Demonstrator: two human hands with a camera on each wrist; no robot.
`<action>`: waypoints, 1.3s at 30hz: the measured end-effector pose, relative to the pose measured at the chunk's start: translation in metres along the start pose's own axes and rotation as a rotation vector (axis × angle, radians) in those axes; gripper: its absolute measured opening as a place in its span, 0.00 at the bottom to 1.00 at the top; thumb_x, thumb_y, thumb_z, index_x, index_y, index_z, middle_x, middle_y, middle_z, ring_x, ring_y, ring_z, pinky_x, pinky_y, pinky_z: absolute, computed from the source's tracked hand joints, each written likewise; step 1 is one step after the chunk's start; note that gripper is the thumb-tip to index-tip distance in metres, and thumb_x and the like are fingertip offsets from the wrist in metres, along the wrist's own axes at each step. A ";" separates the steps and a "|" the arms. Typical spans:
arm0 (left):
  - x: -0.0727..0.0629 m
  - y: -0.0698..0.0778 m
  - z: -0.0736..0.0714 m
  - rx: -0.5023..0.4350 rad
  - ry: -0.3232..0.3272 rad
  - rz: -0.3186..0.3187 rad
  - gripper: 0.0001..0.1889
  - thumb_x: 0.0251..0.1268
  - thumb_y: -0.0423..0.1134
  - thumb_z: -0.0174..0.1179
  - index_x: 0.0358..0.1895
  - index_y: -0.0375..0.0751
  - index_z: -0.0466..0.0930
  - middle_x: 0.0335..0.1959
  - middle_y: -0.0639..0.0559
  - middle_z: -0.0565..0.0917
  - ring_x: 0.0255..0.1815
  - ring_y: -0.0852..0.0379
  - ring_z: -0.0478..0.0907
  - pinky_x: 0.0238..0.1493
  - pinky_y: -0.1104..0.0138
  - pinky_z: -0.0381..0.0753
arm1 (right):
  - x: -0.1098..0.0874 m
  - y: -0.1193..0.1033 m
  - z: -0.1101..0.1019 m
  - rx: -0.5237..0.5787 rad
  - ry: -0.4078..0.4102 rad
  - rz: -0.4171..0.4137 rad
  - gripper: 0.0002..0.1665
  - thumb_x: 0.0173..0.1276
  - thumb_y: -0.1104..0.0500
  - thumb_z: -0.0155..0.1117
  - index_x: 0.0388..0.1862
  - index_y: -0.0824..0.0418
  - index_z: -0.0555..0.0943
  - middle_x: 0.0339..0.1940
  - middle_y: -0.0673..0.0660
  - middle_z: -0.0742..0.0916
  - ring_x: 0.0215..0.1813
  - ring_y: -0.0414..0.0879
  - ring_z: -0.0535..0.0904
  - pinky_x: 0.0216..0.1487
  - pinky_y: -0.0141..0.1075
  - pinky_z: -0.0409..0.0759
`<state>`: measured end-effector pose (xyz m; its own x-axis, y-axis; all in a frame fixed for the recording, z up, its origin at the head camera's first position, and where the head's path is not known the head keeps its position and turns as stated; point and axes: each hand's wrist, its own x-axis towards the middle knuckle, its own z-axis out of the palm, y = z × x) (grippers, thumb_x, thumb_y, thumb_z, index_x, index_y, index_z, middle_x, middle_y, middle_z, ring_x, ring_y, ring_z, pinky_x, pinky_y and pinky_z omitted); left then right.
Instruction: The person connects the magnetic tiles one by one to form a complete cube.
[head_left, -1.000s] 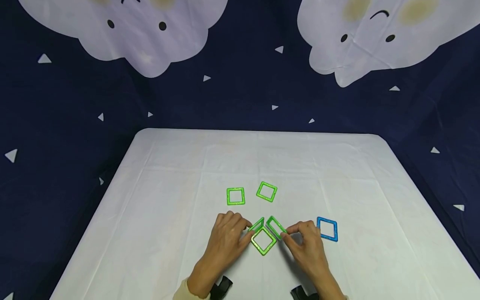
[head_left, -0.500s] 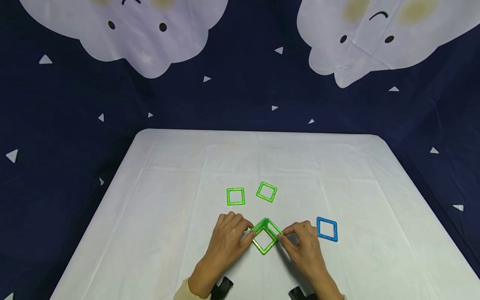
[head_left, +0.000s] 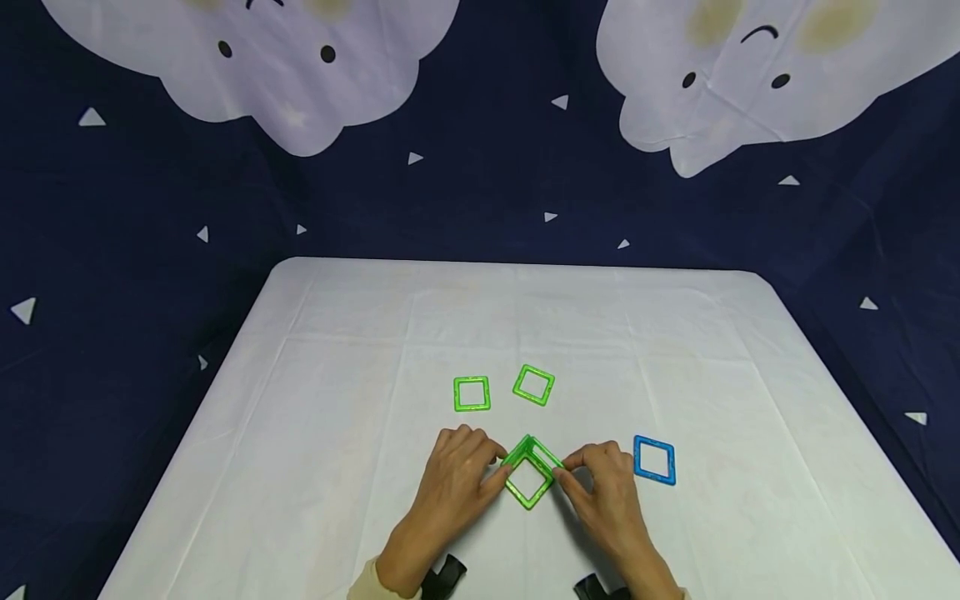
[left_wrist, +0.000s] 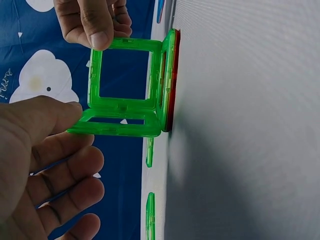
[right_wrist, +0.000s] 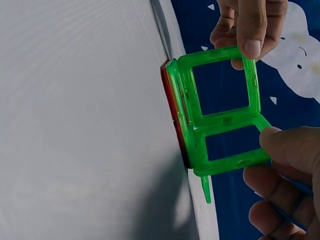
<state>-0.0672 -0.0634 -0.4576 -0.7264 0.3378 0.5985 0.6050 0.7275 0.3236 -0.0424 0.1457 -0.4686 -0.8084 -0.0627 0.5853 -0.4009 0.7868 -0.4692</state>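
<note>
Two green square magnetic tiles stand upright, edge to edge, on a flat green square magnetic tile (head_left: 541, 493). A red layer (left_wrist: 173, 95) lies directly under that flat tile. My left hand (head_left: 456, 482) pinches the outer edge of the left upright tile (left_wrist: 115, 131) between thumb and forefinger. Opposite it, my right hand (head_left: 609, 497) pinches the right upright tile (right_wrist: 230, 164) the same way. In both wrist views the upright tiles meet along one vertical edge, forming a corner that points away from me.
Beyond the hands, two loose green square tiles, one on the left (head_left: 472, 407) and one on the right (head_left: 534, 400), lie flat on the white-covered table (head_left: 337, 375). A blue square tile (head_left: 655, 476) lies right of my right hand. A dark cloud-patterned cloth (head_left: 480, 200) surrounds the table.
One second ago a gap separated the two upright tiles. My right hand has moved slightly left with its tile, and the tiles' far edges now meet. My left hand has hardly moved.
</note>
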 end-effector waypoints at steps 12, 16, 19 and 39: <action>0.000 0.001 0.000 0.005 -0.011 -0.003 0.07 0.47 0.44 0.71 0.27 0.50 0.83 0.21 0.63 0.78 0.26 0.64 0.67 0.37 0.68 0.67 | 0.002 -0.002 0.003 -0.008 -0.005 0.104 0.18 0.37 0.66 0.80 0.23 0.55 0.78 0.23 0.48 0.82 0.30 0.41 0.70 0.37 0.34 0.62; 0.000 0.000 0.000 0.004 -0.013 -0.004 0.07 0.47 0.44 0.71 0.27 0.50 0.83 0.21 0.63 0.78 0.26 0.64 0.68 0.38 0.68 0.67 | 0.002 -0.001 0.004 -0.006 -0.006 0.114 0.18 0.38 0.66 0.80 0.23 0.55 0.78 0.23 0.48 0.83 0.31 0.41 0.71 0.37 0.34 0.62; -0.001 0.000 0.000 0.002 -0.015 -0.002 0.08 0.46 0.46 0.71 0.27 0.50 0.82 0.21 0.63 0.77 0.27 0.64 0.68 0.38 0.68 0.67 | 0.001 0.001 0.004 0.001 -0.006 0.107 0.18 0.37 0.66 0.80 0.24 0.55 0.78 0.23 0.47 0.83 0.31 0.40 0.71 0.38 0.33 0.62; 0.010 -0.007 -0.009 -0.051 -0.051 -0.050 0.05 0.52 0.44 0.68 0.30 0.51 0.82 0.24 0.62 0.78 0.29 0.64 0.70 0.38 0.68 0.67 | 0.018 0.014 0.001 0.039 -0.143 0.078 0.12 0.48 0.61 0.76 0.31 0.52 0.82 0.26 0.43 0.85 0.32 0.39 0.72 0.40 0.31 0.61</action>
<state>-0.0758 -0.0700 -0.4473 -0.7707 0.3327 0.5434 0.5826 0.7133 0.3896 -0.0631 0.1553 -0.4650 -0.8896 -0.0912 0.4476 -0.3486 0.7687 -0.5363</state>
